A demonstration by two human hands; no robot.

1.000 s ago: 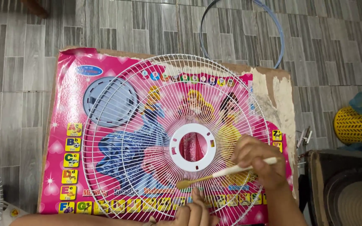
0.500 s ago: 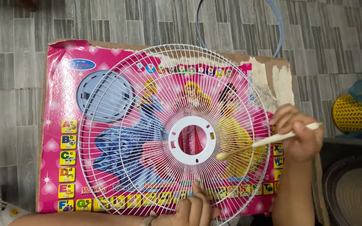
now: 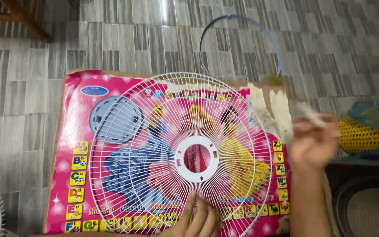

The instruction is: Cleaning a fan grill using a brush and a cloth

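Fan guard (image 3: 154, 145) under left fingers (image 3: 198, 215), brush (image 3: 310, 115) blurred in right hand (image 3: 312, 142)

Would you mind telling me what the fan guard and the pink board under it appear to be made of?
Fan guard: probably white-coated metal wire, given its thin, even spokes, with a seemingly plastic hub ring. Pink board: printed cardboard; torn brown edges show where the picture has peeled.

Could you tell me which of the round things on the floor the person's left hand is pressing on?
The large white wire fan guard on the pink poster; the left hand rests on its near rim.
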